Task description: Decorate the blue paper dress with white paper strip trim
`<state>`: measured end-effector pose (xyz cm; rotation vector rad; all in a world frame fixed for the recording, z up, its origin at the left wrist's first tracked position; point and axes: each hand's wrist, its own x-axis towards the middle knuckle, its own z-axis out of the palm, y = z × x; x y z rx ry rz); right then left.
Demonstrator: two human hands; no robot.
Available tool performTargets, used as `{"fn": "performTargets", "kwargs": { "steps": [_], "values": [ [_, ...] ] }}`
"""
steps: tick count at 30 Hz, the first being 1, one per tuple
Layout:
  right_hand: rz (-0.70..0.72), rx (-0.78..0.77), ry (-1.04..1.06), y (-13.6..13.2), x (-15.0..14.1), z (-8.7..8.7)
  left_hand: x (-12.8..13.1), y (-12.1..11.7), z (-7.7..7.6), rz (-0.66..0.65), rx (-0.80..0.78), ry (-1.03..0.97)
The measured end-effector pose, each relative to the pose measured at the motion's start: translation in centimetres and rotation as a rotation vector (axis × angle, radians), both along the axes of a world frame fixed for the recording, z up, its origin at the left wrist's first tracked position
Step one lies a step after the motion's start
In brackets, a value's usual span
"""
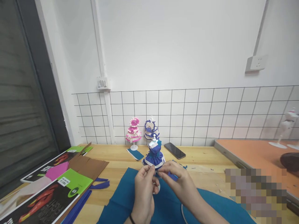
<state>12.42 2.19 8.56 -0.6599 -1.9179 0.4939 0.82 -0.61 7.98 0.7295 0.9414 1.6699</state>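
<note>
My left hand [145, 186] is closed, thumb and fingertips pinched together just below the hem of a small blue dress [154, 155] on a miniature dress form. My right hand [176, 175] pinches close beside it, fingertips almost meeting the left ones. Whatever lies between the fingers is too small to make out. A white rounded edge [159, 187] shows by my left fingers; I cannot tell whether it is held. The dress has a white-trimmed skirt and a teal flower at the shoulder. Beneath both hands spreads a teal cloth [121, 196].
Behind stand a pink-and-white tiered dress form [134, 133] and a blue-and-cream one [150, 126]. A phone [174, 150] and a small teal piece [135, 154] lie nearby. At left are printed packs [53, 199] and blue strips [100, 184]; an orange-topped table [254, 152] adjoins at right.
</note>
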Motion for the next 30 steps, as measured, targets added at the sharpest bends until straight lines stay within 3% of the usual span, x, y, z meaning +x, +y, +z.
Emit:
{"fn": "performTargets", "kwargs": {
  "steps": [14, 30],
  "values": [
    [-0.194, -0.074, 0.061, -0.3, -2.1, -0.2, -0.2, 0.0, 0.3, 0.032, -0.076, -0.087],
    [-0.331, 0.157, -0.067, 0.4, -2.2, -1.2, -0.2, 0.1, -0.3, 0.086, -0.006, -0.051]
  ]
}}
